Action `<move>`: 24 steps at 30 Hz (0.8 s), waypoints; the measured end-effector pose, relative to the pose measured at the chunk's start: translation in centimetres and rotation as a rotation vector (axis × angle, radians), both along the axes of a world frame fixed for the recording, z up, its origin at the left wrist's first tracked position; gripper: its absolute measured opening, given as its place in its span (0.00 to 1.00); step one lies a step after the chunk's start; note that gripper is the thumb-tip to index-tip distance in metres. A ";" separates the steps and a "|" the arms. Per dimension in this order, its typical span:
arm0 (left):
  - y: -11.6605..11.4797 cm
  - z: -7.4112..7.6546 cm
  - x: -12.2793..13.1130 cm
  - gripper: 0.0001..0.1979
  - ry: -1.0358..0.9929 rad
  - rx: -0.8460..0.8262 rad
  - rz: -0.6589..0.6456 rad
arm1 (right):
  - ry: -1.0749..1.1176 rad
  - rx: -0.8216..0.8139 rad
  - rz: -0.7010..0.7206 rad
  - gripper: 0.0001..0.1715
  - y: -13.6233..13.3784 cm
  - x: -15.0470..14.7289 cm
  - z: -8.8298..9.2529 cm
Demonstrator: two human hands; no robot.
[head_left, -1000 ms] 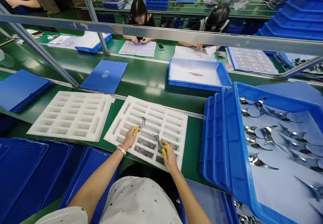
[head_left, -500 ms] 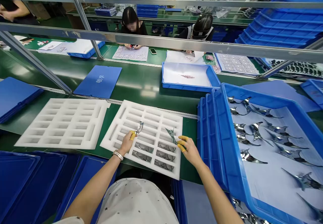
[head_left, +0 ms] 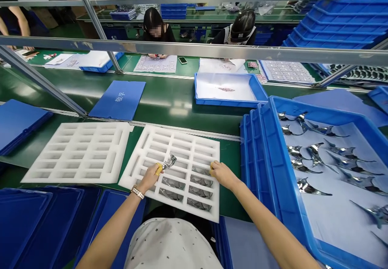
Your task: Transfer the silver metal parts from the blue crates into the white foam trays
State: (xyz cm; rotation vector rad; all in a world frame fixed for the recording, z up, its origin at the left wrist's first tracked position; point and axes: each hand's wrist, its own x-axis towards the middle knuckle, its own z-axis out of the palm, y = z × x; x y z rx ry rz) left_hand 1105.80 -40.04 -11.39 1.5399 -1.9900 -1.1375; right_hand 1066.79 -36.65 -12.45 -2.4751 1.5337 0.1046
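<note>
My left hand (head_left: 150, 176), yellow cots on its fingertips, pinches a shiny curved metal part (head_left: 169, 162) above the middle of a white foam tray (head_left: 185, 170). At the tray's right edge is my right hand (head_left: 223, 173), fingers bent together at the right end of another shiny metal part (head_left: 200, 171) lying in a slot. The grip on that part is mostly hidden by the fingers. Several similar parts, such as one metal piece (head_left: 200, 181), fill the nearer slots in the right and middle columns. Slots farther back show no parts.
A second foam tray (head_left: 45, 172) lies to the left. On the right, a blue bin (head_left: 291, 204) holding several metal parts tops a stack. Blue trays (head_left: 24, 216) stand below left. A metal rail (head_left: 194, 51) crosses ahead; co-workers sit beyond it.
My right hand has lowered its metal part from above the foam tray into a right-column slot. My left hand still holds its part, now turned and slightly lower.
</note>
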 end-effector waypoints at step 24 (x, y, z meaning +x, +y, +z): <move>1.0 -0.4 2.2 0.12 -0.019 -0.108 -0.056 | -0.036 -0.066 -0.067 0.17 2.2 2.1 -2.4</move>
